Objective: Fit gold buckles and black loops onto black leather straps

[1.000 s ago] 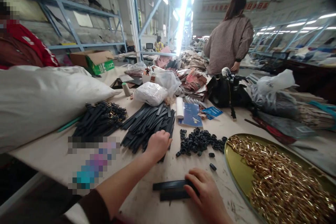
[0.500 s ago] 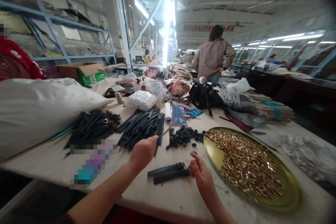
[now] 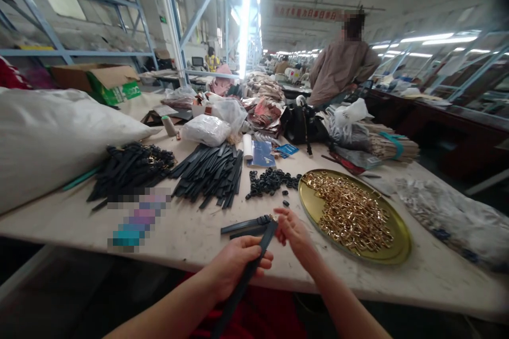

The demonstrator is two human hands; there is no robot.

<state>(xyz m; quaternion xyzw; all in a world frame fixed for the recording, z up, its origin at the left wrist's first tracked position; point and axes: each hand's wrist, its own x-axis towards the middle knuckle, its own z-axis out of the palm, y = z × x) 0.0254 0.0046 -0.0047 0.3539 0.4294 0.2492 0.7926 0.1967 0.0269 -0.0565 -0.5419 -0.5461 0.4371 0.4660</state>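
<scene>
Near the table's front edge, a long flat black strap (image 3: 238, 288) slants up from below, with my left hand (image 3: 238, 259) closed around it. My right hand (image 3: 294, 233) is at the strap's upper end, its fingers curled in; whatever they pinch is too small to make out. Just behind the hands lie finished-looking black straps with a gold buckle (image 3: 244, 226), partly covered. Beyond them are a heap of loose black straps (image 3: 210, 175) and a scatter of small black loops (image 3: 270, 181). To the right, a gold oval tray (image 3: 401, 246) holds many gold buckles (image 3: 353, 217).
Buckled black straps (image 3: 127, 169) are piled at the left beside a big white sack (image 3: 59, 137). Plastic bags (image 3: 207, 130), a blue booklet (image 3: 263, 153) and a black bag (image 3: 304, 124) stand behind. A person (image 3: 342, 63) is across the table.
My left hand has come from beside the strap heap towards me, bringing a black strap. My right hand has moved slightly to meet the strap's end. The view has shifted.
</scene>
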